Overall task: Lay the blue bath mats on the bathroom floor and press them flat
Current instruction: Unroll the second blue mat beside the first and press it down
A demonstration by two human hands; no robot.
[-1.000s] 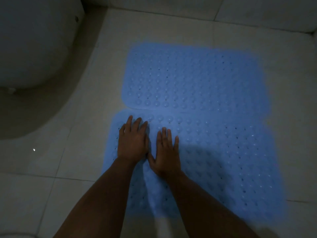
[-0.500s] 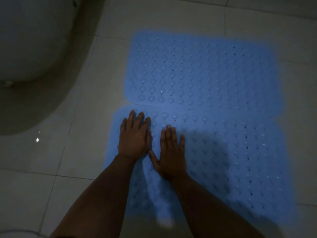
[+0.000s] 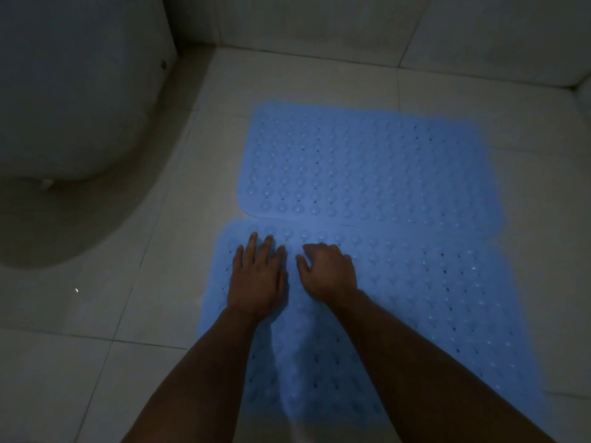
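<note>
Lay spread on the pale tiled floor (image 3: 134,314), two blue bath mats: far mat (image 3: 367,164) by the wall, near mat (image 3: 431,298) touching its front edge; stood at the left, a big white toilet (image 3: 70,91); pressed flat on the near mat's top left part, left hand (image 3: 257,279), fingers straight; rested just beside it, right hand (image 3: 329,270), fingers curled under, gripping nothing.

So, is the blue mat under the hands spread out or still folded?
Spread out. The near mat lies open on the floor, no fold visible, with the left hand flat on it and the right hand curled on it.
</note>
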